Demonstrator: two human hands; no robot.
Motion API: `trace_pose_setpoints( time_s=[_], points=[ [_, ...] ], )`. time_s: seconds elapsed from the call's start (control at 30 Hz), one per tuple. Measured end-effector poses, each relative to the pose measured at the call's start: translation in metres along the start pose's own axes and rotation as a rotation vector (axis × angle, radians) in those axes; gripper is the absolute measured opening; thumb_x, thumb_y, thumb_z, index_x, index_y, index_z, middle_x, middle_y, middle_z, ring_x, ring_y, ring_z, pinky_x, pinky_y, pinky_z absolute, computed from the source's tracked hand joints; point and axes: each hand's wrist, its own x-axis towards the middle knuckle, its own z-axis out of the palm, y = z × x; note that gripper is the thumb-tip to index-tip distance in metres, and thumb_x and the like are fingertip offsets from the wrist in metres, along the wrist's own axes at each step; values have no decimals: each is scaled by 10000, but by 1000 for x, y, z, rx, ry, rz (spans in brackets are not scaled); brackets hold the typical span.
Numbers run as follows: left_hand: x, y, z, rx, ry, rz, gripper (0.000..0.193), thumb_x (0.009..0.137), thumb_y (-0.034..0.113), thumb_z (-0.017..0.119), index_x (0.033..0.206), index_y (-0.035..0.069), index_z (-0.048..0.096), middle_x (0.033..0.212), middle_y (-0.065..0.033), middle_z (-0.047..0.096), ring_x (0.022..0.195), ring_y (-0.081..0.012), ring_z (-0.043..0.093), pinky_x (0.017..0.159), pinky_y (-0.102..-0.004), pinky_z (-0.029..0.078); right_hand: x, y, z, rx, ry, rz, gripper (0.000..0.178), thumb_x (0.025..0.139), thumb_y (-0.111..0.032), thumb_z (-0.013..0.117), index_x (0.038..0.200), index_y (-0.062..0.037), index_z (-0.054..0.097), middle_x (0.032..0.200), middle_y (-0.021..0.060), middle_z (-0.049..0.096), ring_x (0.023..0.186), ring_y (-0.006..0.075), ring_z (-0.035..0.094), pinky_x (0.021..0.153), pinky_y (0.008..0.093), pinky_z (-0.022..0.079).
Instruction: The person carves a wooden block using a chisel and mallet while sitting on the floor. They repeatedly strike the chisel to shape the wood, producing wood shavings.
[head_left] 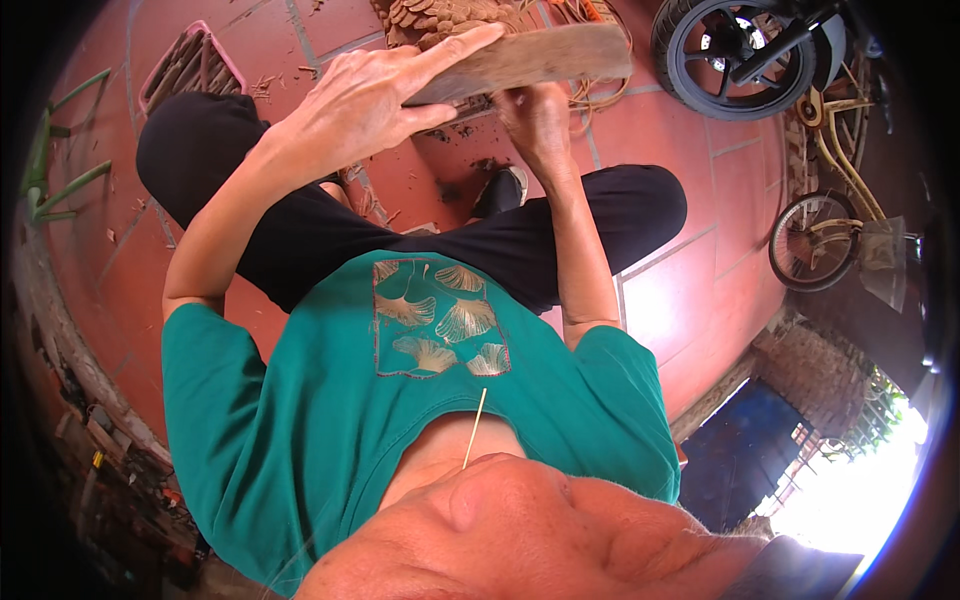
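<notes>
A flat, worn wooden block [540,62] is held up in front of my knees, long side across. My left hand [365,100] grips its left end, with the index finger stretched along the upper edge and the thumb below. Just under the block is my right hand [537,122], its fingers curled in and partly hidden behind the wood; what they hold cannot be made out. Beyond the block, a brown carved wooden piece [440,18] with a scale-like surface lies on the floor, partly covered by my left hand and the block.
Wood shavings and scraps litter the red tiled floor [700,190]. A pink basket [152,85] of wooden sticks or tools stands far left, near a green plastic seat [75,190]. An orange cord [628,30] lies beyond the block. A motorbike wheel [735,60] and a bicycle [815,240] stand right.
</notes>
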Motion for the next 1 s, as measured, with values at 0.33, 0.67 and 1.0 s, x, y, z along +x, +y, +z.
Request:
trace_pose_setpoints(
  time_s=[0.33,0.67,1.0],
  points=[
    [3,11,-43,-76,22,-49,911,846,165,834,1597,42,333,1514,-237,516,1311,-356,606,1101,-416,485,-12,-13,-12,196,-13,293,189,968,-184,740,1024,-20,666,894,78,695,781,187,674,697,322,536],
    [6,8,-48,-231,175,159,891,842,134,845,1581,16,362,1564,-210,480,1388,-292,543,1136,-395,445,5,-19,-9,178,53,107,134,964,-151,735,1006,-52,656,905,63,645,738,203,645,668,322,524],
    [10,9,-41,-212,125,175,909,820,119,858,1570,-15,363,1529,-230,508,1316,-315,610,1084,-385,497,15,-16,-8,106,15,30,156,954,-167,740,1006,-51,649,904,91,631,781,260,633,710,376,519]
  ],
)
